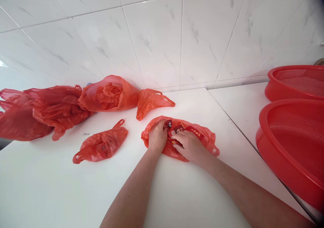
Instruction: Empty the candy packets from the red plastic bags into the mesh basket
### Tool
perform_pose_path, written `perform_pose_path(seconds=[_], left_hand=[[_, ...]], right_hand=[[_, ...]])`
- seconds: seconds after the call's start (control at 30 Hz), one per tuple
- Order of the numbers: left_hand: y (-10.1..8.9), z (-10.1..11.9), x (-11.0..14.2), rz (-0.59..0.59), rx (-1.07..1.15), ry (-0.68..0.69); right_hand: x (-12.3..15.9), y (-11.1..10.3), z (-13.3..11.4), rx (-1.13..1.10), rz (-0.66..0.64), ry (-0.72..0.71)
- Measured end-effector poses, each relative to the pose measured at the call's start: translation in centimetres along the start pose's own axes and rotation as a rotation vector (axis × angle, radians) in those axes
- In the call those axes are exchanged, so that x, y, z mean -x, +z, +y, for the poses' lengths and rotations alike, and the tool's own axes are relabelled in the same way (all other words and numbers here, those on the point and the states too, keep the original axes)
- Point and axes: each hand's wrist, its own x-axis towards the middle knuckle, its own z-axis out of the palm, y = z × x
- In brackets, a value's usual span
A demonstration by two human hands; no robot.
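A red plastic bag (207,136) lies spread on the white table in front of me, its mouth open. Inside it are several small red packets (194,132) with gold and white printing. My left hand (157,136) reaches into the left side of the bag, its fingers closed on a small dark red packet (167,123). From the right, my right hand (190,145) rests over the packets, fingers stretched out and thumb apart, touching them near the bag's middle. Parts of both hands' fingertips are hidden among the packets and plastic.
A smaller filled red bag (106,146) lies to the left. Along the tiled wall (157,35) are a crumpled red bag (152,101), a rolled-open bag (129,94) and bulky red bags (60,108). Two red plastic baskets (263,130) stand at the right, past a table seam.
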Motion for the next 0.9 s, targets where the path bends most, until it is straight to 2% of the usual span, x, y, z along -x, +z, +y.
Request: perform_pose_path(seconds=[0.17,0.27,0.4,0.57,0.9], left_hand=[[-0.9,0.9,0.8,0.097,0.107,-0.037],[-1.1,1.1,1.0,0.138,0.182,0.009],[-0.8,0.7,0.9,0.157,0.391,0.049],[-0.1,0.1,0.7,0.062,0.636,0.087],[-0.1,0.9,1.4,-0.113,0.698,0.226]], right_hand=[[0.2,-0.1,0.0,-0.023,0.008,0.004],[0.3,-0.3,0.0,-0.100,0.063,0.042],[0.2,-0.7,0.3,-0.246,0.179,0.107],[0.0,-1.3,1.1,-0.257,0.286,0.192],[0.1,-1.9,1.3,-0.365,0.174,0.292]])
